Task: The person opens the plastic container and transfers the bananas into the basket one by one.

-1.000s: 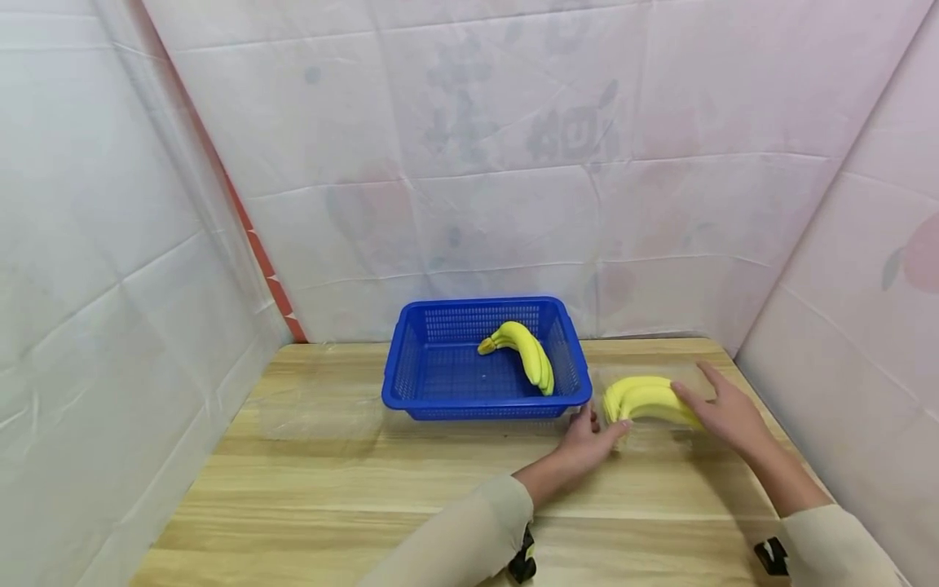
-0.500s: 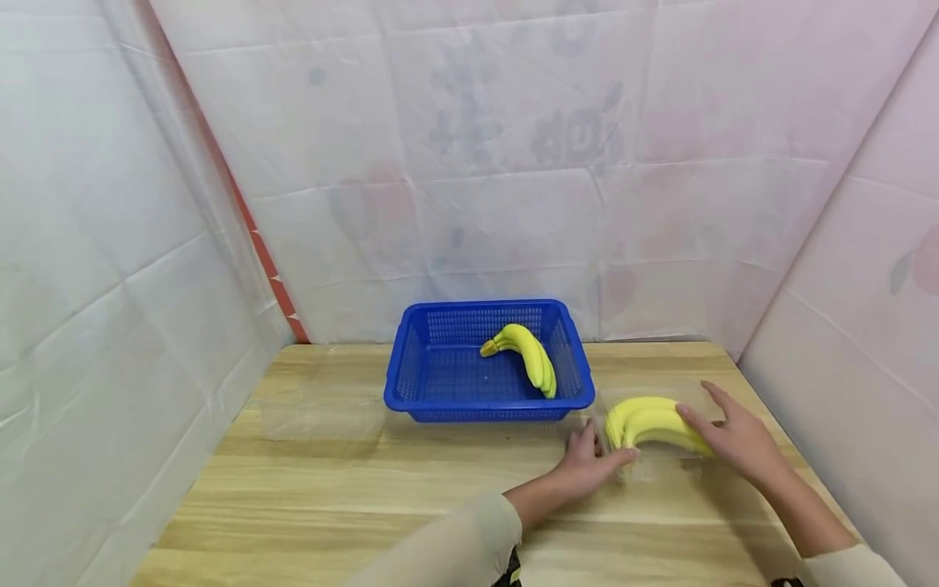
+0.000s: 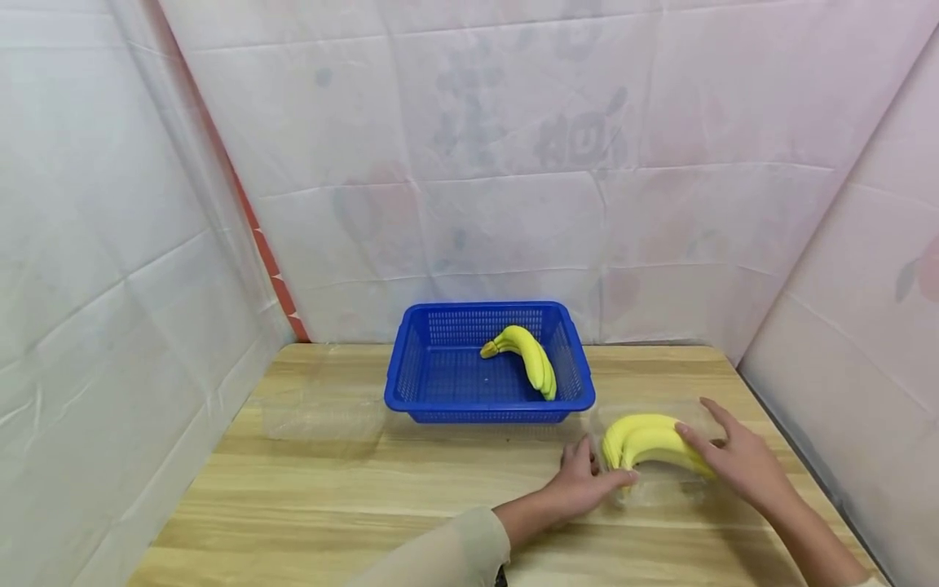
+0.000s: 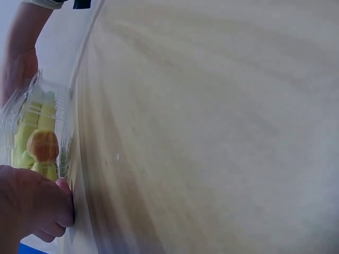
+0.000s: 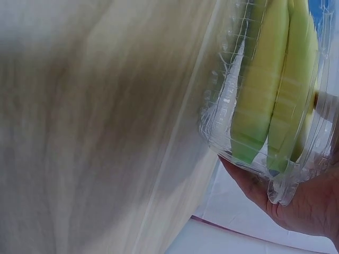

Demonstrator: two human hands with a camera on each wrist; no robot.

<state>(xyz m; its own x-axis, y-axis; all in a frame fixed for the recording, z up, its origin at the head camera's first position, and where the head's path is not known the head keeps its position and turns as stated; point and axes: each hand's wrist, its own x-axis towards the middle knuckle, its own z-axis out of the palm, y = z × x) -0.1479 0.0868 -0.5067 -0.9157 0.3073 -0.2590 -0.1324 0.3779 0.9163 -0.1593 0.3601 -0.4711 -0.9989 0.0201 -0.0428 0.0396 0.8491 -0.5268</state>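
Note:
A clear plastic clamshell box (image 3: 660,487) with a yellow banana bunch (image 3: 649,439) inside lies on the wooden table (image 3: 352,505), right of a blue basket (image 3: 484,404). My left hand (image 3: 590,477) grips the box's left end with curled fingers and the thumb against it. My right hand (image 3: 734,458) holds the right end, fingers spread over the lid. The left wrist view shows the left hand's knuckles (image 4: 50,209) at the box (image 4: 37,124). In the right wrist view the bananas (image 5: 275,95) lie behind the ribbed plastic, with my right palm (image 5: 296,206) under its end.
A second banana bunch (image 3: 530,360) lies in the right half of the basket. Another clear plastic box (image 3: 323,408) sits left of the basket. White sheeting walls close in the table at the back and both sides; the right table edge is near my right arm.
Both hands have drawn the box with the bananas toward me, away from the basket's right corner. The basket and its bananas have stayed put.

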